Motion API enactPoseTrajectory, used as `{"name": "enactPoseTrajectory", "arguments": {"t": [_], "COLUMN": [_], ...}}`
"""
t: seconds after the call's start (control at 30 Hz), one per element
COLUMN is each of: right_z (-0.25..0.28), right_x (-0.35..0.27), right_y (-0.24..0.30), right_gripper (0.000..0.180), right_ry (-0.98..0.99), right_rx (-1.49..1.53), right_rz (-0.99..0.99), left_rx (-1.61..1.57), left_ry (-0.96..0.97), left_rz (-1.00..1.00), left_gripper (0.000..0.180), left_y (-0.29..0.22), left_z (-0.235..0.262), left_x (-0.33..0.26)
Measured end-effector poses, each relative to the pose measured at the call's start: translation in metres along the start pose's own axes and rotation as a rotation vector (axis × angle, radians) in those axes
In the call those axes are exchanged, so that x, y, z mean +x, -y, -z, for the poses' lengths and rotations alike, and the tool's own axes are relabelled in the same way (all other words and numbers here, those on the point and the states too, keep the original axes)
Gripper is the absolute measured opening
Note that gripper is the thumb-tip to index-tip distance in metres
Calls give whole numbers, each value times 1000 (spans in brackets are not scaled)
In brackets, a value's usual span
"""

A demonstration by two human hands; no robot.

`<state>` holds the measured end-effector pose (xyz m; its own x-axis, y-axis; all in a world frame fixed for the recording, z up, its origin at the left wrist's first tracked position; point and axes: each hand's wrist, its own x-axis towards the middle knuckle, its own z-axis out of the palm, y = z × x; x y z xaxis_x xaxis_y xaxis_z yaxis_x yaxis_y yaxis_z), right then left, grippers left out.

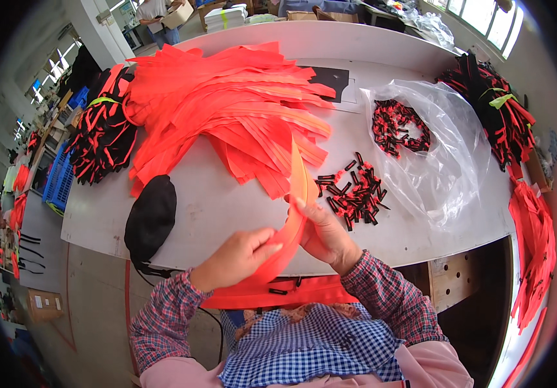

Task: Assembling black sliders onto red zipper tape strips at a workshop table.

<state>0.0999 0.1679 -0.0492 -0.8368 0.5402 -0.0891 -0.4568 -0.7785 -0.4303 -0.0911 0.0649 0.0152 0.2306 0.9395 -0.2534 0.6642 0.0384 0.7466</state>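
Observation:
Near the table's front edge I hold a bright orange-red zipper strip [294, 223] between both hands. My left hand [236, 258] is closed with thumb and fingers on its lower stretch. Higher up, my right hand [327, 236] pinches the strip near its upturned end. More of the orange strip [320, 290] lies across my lap, with a small black pull [278, 291] on it. Just beyond my right hand is a loose heap of black pulls with red cords [356, 194]. A big fanned pile of orange zipper strips [220, 110] covers the table's far left and middle.
A clear plastic bag [447, 187] at the right holds more pulls [395, 126]. Black-and-orange bundles stand at left [104, 129] and right [495, 110]. A black pouch-like item [151, 216] sits at the table's left front. Orange strips [532, 246] hang at the far right.

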Motion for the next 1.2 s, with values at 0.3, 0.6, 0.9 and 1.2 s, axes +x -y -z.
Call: {"name": "enactPoseTrajectory", "arguments": {"t": [0.3, 0.6, 0.9, 1.2], "right_z": [-16, -8, -18, -22], "right_x": [-61, -62, -74, -94], "right_y": [-100, 7, -21, -24], "right_gripper": [30, 50, 20, 20], "right_ry": [241, -24, -84, -138], "right_rx": [-1053, -733, -1249, -1151], "right_rz": [-114, 368, 356, 296], "left_rx": [-1296, -641, -778, -485], "left_ry": [-186, -283, -389, -451], "left_rz": [-34, -174, -192, -320], "left_gripper": [35, 30, 32, 16], "left_y": [13, 9, -2, -11], "left_z": [-7, -72, -83, -80], "left_x": [2, -16, -14, -13]}}
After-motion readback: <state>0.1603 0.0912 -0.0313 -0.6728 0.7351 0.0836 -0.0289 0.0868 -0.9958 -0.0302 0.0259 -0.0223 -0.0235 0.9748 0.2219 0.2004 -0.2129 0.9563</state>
